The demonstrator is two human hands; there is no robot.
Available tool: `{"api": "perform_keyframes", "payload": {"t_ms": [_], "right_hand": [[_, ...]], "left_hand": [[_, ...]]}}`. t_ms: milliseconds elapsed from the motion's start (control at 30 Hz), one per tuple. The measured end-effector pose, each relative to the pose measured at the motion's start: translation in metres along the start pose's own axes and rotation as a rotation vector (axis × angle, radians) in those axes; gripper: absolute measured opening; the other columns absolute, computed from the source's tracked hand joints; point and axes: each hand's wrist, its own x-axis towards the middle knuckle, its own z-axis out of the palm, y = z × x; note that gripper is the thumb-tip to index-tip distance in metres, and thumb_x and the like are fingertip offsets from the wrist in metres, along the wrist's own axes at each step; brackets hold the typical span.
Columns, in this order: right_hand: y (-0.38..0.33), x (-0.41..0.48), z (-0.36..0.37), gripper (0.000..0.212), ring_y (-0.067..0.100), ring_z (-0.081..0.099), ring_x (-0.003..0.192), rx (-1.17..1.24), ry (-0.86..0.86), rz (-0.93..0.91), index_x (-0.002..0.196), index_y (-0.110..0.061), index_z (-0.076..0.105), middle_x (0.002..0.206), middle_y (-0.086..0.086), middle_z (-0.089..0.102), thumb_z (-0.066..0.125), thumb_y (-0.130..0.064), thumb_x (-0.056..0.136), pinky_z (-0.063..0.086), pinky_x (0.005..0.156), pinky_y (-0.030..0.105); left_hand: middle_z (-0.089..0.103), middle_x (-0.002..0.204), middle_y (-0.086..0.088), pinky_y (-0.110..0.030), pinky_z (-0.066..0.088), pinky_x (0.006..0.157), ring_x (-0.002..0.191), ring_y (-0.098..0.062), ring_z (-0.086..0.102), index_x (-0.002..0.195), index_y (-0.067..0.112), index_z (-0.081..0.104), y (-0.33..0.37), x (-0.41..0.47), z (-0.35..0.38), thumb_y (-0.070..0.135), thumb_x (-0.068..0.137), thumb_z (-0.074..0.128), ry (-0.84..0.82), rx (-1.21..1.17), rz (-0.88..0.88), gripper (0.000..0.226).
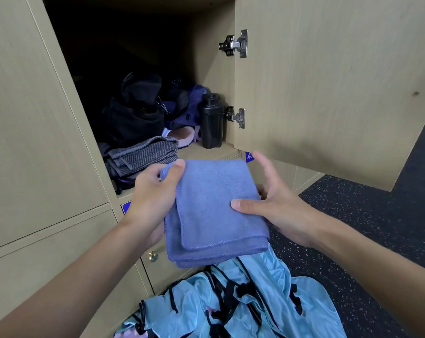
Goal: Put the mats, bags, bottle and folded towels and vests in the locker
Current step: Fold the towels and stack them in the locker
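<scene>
Step in hand: stowing 1 folded blue towel point(216, 211). It's held in the air just in front of the open locker point(213, 69), below the shelf edge, not yet inside. L hand point(153, 198) grips the towel's top-left corner, thumb on top, fingers curled under. R hand point(274, 206) pinches the right edge w/ thumb flat on top and fingers beneath. Its index finger sticks up clear of the cloth, so that grip looks looser. The fold looks tidy.

In the locker: black bag point(135, 113) at back-left, purple bag point(184, 111) beside it, black bottle point(211, 120) upright by the right wall near the lower hinge, a pink roll point(182, 139), prob. a mat, lying btwn bag and bottle, and a grey towel stack point(143, 154) at the front-left lip. So bags, bottle, mat and some towels look done. Light-blue vests point(243, 301) lie crumpled below the towel, unfolded and not yet dealt with.

Next move, as I judge it: lift fwd and up over the lip and set the blue towel flat, either on the grey stack or on the bare shelf strip in front of the bottle. Needs both hands level so the fold doesn't slip open, plus clearance from the bottle, which could tip if nudged. The grey stack overhangs the edge a bit, so piling on top may push it out
</scene>
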Motion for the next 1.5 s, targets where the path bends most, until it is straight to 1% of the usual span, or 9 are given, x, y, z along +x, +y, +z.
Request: {"api": "perform_keyframes", "payload": {"t_ms": [200, 300, 433, 667, 900, 1067, 1167, 1300, 1500], "right_hand": [[-0.005, 0.004, -0.001, 0.053, 0.023, 0.066, 0.075, 0.093, 0.202, -0.065, 0.126, -0.038, 0.050, 0.093, 0.013, 0.069, 0.064, 0.000, 0.091, 0.056, 0.066, 0.038], [-0.004, 0.005, -0.007, 0.037, 0.017, 0.067, 0.091, 0.046, 0.188, -0.079, 0.120, -0.025, 0.063, 0.109, 0.005, 0.071, 0.065, -0.002, 0.090, 0.056, 0.078, 0.033], [-0.006, 0.002, -0.012, 0.069, 0.018, 0.067, 0.109, -0.031, 0.037, -0.015, 0.136, -0.025, 0.052, 0.124, 0.000, 0.065, 0.078, -0.001, 0.076, 0.056, 0.091, 0.030], [-0.011, 0.001, -0.011, 0.084, 0.001, 0.059, 0.109, -0.452, -0.008, -0.049, 0.140, -0.025, 0.038, 0.124, -0.006, 0.059, 0.085, -0.010, 0.073, 0.047, 0.082, 0.005], [-0.007, 0.007, -0.010, 0.034, 0.009, 0.067, 0.082, -0.576, -0.046, -0.074, 0.107, -0.017, 0.063, 0.097, 0.003, 0.071, 0.082, -0.015, 0.078, 0.053, 0.069, 0.017], [-0.003, 0.031, -0.013, 0.026, 0.011, 0.058, 0.091, -0.609, -0.090, -0.069, 0.100, -0.025, 0.062, 0.109, 0.007, 0.058, 0.080, -0.025, 0.080, 0.046, 0.076, 0.022], [-0.005, 0.055, -0.008, 0.028, 0.013, 0.063, 0.086, -0.432, -0.078, -0.056, 0.105, -0.017, 0.060, 0.102, 0.010, 0.067, 0.077, -0.018, 0.083, 0.051, 0.078, 0.034], [-0.002, 0.092, 0.012, 0.036, 0.006, 0.063, 0.072, -0.165, -0.005, -0.059, 0.117, -0.030, 0.048, 0.100, 0.001, 0.067, 0.069, -0.020, 0.090, 0.054, 0.060, 0.023], [-0.002, 0.150, 0.044, 0.041, 0.018, 0.068, 0.090, -0.049, -0.060, -0.145, 0.111, -0.039, 0.054, 0.112, 0.006, 0.062, 0.073, -0.012, 0.086, 0.058, 0.087, 0.047]], "left_hand": [[0.076, 0.107, 0.000, -0.037, 0.061, 0.074, 0.092, -0.020, 0.075, 0.132, 0.056, 0.028, -0.010, -0.012, 0.000, 0.004, 0.084, 0.074, -0.317, -0.052, -0.117, 0.084], [0.075, 0.109, -0.009, -0.036, 0.059, 0.081, 0.091, -0.022, 0.073, 0.132, 0.044, 0.048, -0.011, -0.012, 0.001, -0.003, 0.083, 0.072, -0.364, 0.003, -0.075, 0.072], [0.074, 0.111, -0.008, -0.028, 0.060, 0.082, 0.096, -0.019, 0.072, 0.125, 0.018, 0.063, -0.008, -0.005, -0.005, -0.007, 0.080, 0.073, -0.354, 0.006, -0.035, 0.053], [0.068, 0.120, 0.000, -0.033, 0.056, 0.094, 0.107, -0.017, 0.068, 0.123, 0.027, 0.063, -0.003, 0.000, -0.017, 0.006, 0.065, 0.088, -0.356, 0.304, 0.106, 0.066], [0.059, 0.119, 0.011, -0.026, 0.047, 0.095, 0.110, -0.007, 0.057, 0.128, 0.025, 0.058, -0.003, 0.006, -0.019, 0.019, 0.075, 0.084, -0.277, 0.749, 0.285, 0.060], [0.058, 0.081, 0.004, -0.026, 0.042, 0.065, 0.073, -0.011, 0.054, 0.082, 0.015, 0.065, -0.002, 0.019, -0.028, 0.026, 0.076, 0.079, -0.324, 0.859, 0.312, 0.018], [0.051, 0.103, 0.009, -0.014, 0.042, 0.076, 0.087, -0.004, 0.055, 0.087, 0.020, 0.064, -0.003, 0.034, -0.035, 0.033, 0.080, 0.078, -0.263, 0.837, 0.293, 0.021], [0.069, 0.091, -0.002, -0.033, 0.054, 0.074, 0.074, -0.014, 0.061, 0.095, 0.024, 0.061, -0.004, 0.060, -0.041, 0.029, 0.081, 0.078, -0.063, 0.507, 0.228, 0.023], [0.058, 0.101, -0.001, -0.038, 0.052, 0.077, 0.096, -0.022, 0.055, 0.100, 0.031, 0.050, -0.012, 0.105, -0.052, 0.022, 0.092, 0.065, 0.319, 0.399, 0.403, 0.019]]}}
